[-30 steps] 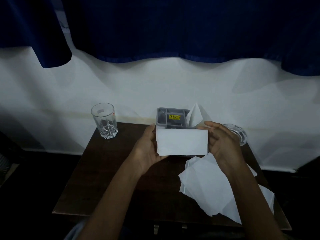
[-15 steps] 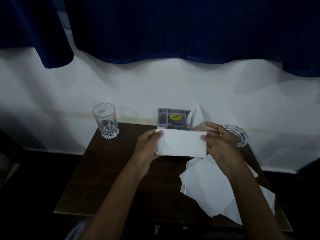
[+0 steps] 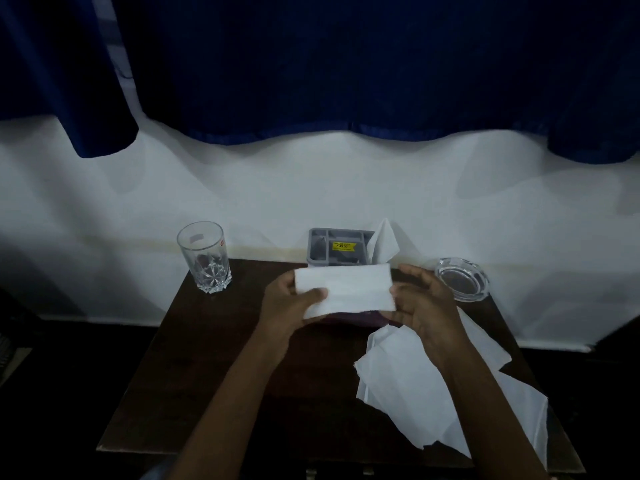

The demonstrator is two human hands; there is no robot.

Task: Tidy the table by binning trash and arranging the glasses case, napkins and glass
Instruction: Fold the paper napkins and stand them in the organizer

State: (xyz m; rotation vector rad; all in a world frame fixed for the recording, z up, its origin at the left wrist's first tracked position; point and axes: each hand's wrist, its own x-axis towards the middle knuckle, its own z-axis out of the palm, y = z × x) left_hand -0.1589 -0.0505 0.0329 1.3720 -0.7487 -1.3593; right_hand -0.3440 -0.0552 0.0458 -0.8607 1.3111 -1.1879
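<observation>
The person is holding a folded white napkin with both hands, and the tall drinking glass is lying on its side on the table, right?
Not quite. The head view shows the drinking glass standing upright at the table's far left corner, not lying on its side. The rest is right: the left hand and right hand both hold the folded white napkin.

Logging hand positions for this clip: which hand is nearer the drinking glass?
Left. The left hand holds the folded napkin's left end, right of the drinking glass with bare table between. The right hand holds the far end.
</observation>
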